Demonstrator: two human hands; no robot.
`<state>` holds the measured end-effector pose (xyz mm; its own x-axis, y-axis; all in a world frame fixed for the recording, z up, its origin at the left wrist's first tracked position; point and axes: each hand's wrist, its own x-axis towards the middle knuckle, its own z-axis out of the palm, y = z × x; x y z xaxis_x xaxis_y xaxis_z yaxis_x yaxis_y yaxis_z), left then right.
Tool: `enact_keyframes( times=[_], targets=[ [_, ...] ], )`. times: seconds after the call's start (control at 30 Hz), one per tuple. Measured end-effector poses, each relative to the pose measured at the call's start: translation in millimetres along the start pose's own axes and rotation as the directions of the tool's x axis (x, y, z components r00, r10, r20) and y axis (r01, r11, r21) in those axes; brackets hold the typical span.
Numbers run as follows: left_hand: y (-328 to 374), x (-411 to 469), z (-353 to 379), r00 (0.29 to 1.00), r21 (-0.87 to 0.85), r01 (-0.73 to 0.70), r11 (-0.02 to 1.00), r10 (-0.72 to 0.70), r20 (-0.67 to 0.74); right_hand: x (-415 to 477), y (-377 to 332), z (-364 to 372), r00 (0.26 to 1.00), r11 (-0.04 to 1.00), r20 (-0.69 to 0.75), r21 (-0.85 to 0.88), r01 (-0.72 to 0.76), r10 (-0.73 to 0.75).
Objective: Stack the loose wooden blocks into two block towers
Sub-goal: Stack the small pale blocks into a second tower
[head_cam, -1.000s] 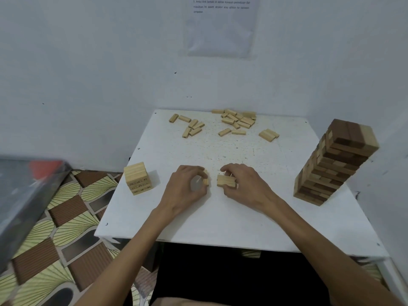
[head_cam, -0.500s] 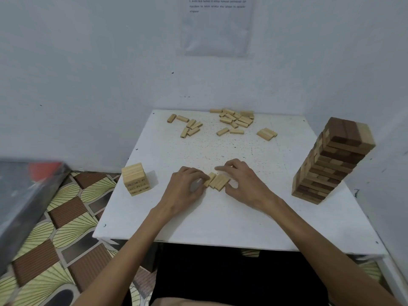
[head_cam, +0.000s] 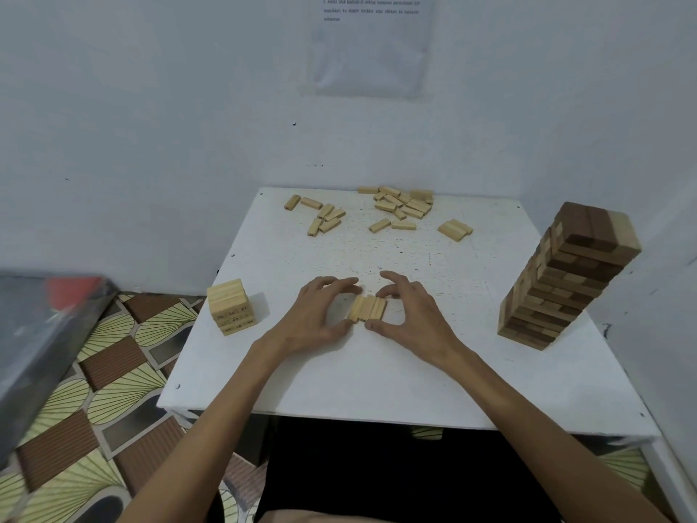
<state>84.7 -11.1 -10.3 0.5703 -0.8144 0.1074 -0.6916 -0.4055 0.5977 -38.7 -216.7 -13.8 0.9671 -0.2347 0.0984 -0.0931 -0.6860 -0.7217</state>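
**Both hands cupped round a row of blocks at mid-table**

On the white table, at its middle, a row of blocks lies flat, several pale wooden pieces side by side with long faces touching. The left hand curves round the row's left side, its thumb at the near left corner and its fingers reaching past the far end. The right hand mirrors it on the right side, thumb tip at the near ends and bent fingers against the far right corner. Whether every fingertip actually touches wood cannot be told.

At the table's left edge stands a short stack of pale blocks, a few layers high. Near the table's right edge rises a tall tower of mixed dark and pale blocks. Along the table's far edge lie the loose blocks, in scattered clusters.

Beyond the table's far edge a printed sheet hangs on the wall. Beside the table's left edge is a patterned floor.
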Motion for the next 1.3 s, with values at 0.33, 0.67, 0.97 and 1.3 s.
enact_keyframes(
  times=[0.33, 0.67, 0.97, 1.3],
  targets=[
    [-4.9, -1.9, 0.9, 0.996, -0.120, 0.030, 0.992, -0.039, -0.077, 5.3, 3.6, -1.2, 0.995, 0.995, 0.040, -0.018, 0.094, -0.093],
    [-0.7, -1.0, 6.8, 0.984, -0.181, 0.028, 0.983, -0.059, -0.167, 10.1, 5.1, -7.6, 0.987, 0.993, 0.109, 0.043, 0.113, -0.117],
    [2.3, -4.4, 8.2, 0.982, -0.193, 0.015, 0.981, -0.052, -0.184, 9.9, 2.7, -7.9, 0.974, 0.968, 0.085, 0.160, 0.195, -0.211],
    [10.4, -16.1, -17.0, 0.971, -0.203, -0.068, 0.977, 0.017, -0.239, 25.4, -17.1, -13.1, 0.937, 0.921, 0.052, 0.210, 0.328, -0.345]
  ],
)
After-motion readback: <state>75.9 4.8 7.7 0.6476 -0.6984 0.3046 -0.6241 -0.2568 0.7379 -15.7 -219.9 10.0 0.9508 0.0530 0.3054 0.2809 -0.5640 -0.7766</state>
